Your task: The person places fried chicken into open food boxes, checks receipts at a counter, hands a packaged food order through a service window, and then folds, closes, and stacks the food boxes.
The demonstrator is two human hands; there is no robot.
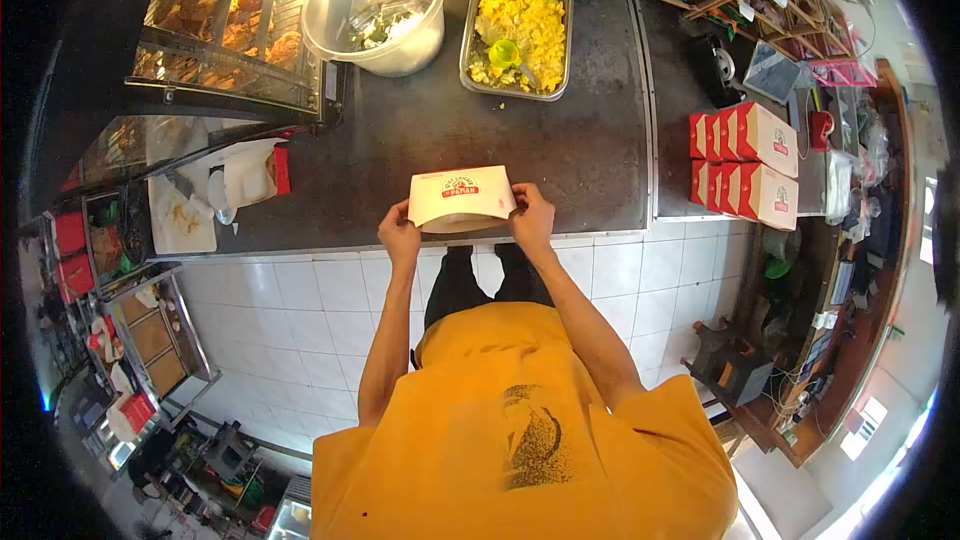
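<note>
A cream-and-red printed food carton [460, 202] is held over the counter's front edge, its curved lower edge toward my body. My left hand [400, 230] pinches its left corner, and my right hand [532, 215] grips the right corner. Beyond the carton stands a clear tray of yellow scrambled-egg-like food [535, 25]. A small green scoop [504, 53] lies in that food. Left of the tray is a translucent white bucket [400, 52] with plastic-wrapped contents that I cannot make out.
Stacked red-and-white cartons [770, 140] stand at the right of the dark counter [420, 120]. A glass cabinet with fried pieces [245, 0] is at the upper left. Below it lie a white cutting board [185, 225] and an opened carton [281, 170].
</note>
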